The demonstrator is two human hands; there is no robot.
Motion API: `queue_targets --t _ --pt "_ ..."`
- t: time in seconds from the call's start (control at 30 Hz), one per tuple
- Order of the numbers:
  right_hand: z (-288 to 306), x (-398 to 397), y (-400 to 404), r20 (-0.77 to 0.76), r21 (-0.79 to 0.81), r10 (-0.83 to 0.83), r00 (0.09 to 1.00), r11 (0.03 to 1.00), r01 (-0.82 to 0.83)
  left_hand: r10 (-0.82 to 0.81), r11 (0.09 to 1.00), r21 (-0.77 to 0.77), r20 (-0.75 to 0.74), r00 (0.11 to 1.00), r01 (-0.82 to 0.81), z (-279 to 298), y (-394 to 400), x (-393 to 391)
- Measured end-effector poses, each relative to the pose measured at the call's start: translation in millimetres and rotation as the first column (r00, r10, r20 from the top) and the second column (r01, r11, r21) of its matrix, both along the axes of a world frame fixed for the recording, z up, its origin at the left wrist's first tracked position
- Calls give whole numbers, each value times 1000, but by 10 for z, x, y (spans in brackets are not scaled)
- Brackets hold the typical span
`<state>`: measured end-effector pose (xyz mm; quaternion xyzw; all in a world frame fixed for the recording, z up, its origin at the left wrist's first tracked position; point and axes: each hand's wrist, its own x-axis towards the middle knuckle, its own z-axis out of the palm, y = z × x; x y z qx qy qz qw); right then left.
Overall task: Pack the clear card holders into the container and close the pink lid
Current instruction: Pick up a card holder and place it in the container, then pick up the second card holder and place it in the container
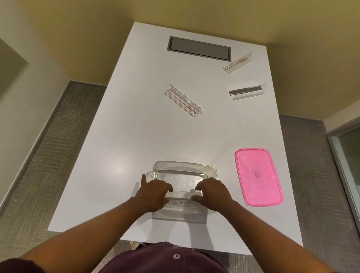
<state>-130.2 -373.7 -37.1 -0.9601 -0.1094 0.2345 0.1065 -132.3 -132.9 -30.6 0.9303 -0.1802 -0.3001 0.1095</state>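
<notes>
A clear rectangular container [185, 166] stands open on the white table near me. My left hand [153, 192] and my right hand [212, 195] each grip an end of a clear card holder [181, 210] labelled "ELEPHANT", held at the container's near edge. My left index finger points outward. Three more clear card holders lie farther away: one at mid-table [184, 101], one at the far right [237, 62], and one just nearer than that [247, 91]. The pink lid [257, 177] lies flat to the right of the container.
A grey cable hatch [200, 49] is set into the far end of the table [113, 152]. Carpet floor surrounds the table. A glass panel [357, 167] stands at the right and yellow walls at the back.
</notes>
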Motion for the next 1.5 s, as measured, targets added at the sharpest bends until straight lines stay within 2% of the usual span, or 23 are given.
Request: queue_targets --t 0.1,0.27,0.4,0.5,0.7,0.77,0.9,1.0,1.1,1.23,1.3,1.43,1.5 --pt "149 102 -21 30 151 -190 981 971 184 10 998 -60 36 999 -8 125 35 99" --pt "351 360 -45 -56 334 -415 908 849 409 158 948 -297 141 977 -111 272 103 476" --pt "365 652 -78 -168 489 -531 831 686 538 381 848 -412 36 924 -334 353 121 878" --pt "361 912 -73 -273 552 -610 744 534 640 443 812 -427 8 896 -398 343 152 1216" --pt "310 1519 -50 -445 548 -669 595 322 772 474 789 -451 14 881 -417 311 203 1912" --pt "302 1722 -34 -445 535 -673 591 329 778 526 747 -471 -13 850 -469 307 208 2163" --pt "183 2252 -27 -404 493 -673 620 411 767 609 684 -448 -84 789 -575 230 173 2775" --pt "77 2608 -22 -412 492 -678 609 398 775 646 634 -414 -179 742 -653 169 135 3176" --pt "-65 2927 -23 -470 482 -724 505 269 834 650 657 -371 -165 742 -657 67 76 3572" --pt "-325 3286 -84 -538 464 -770 344 70 883 673 614 -415 -171 720 -672 -43 -55 4070" --pt "-412 3357 -104 -572 431 -769 285 13 902 668 603 -427 -192 719 -674 -101 -83 4259" --pt "-436 3462 -121 -539 389 -788 299 83 918 631 628 -376 -268 728 -682 -205 -92 4536" --pt "-467 3501 -135 -561 388 -776 289 62 919 614 642 -344 -305 728 -686 -291 -102 4645"
